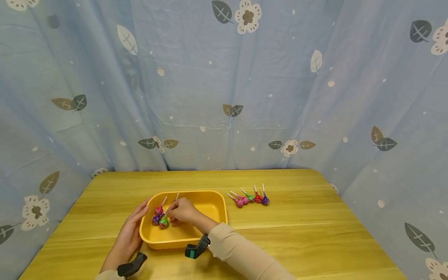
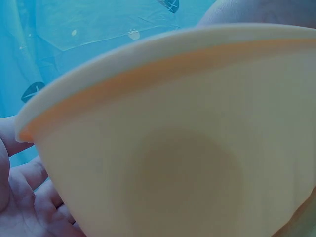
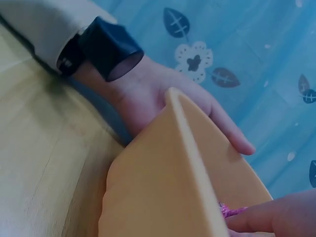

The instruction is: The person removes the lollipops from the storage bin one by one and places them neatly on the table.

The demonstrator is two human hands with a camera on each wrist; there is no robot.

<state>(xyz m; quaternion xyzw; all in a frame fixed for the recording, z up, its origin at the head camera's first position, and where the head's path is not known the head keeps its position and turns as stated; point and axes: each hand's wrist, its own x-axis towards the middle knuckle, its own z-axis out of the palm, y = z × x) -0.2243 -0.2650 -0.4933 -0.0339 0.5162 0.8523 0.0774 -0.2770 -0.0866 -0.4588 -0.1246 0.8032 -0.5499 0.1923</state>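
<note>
Nothing readable here, sorry folks. The wrappers on the lollipops in the yellow tray [image 1: 217, 210] are printed, like the green one [image 1: 163, 223], but it's way too tiny to make out a brand. Same with the lollipops lying on the table, e.g. the purple one [image 1: 265, 201]. There are some pale marks on the dark wrist strap [image 3: 68, 60] too, but they're too blurry to call letters or numbers.

Wood-grain table [image 1: 297, 237] before me: yellow tray [image 1: 168, 245] left of centre, five lollipops [image 1: 251, 198] in a row near tray's right side
</note>
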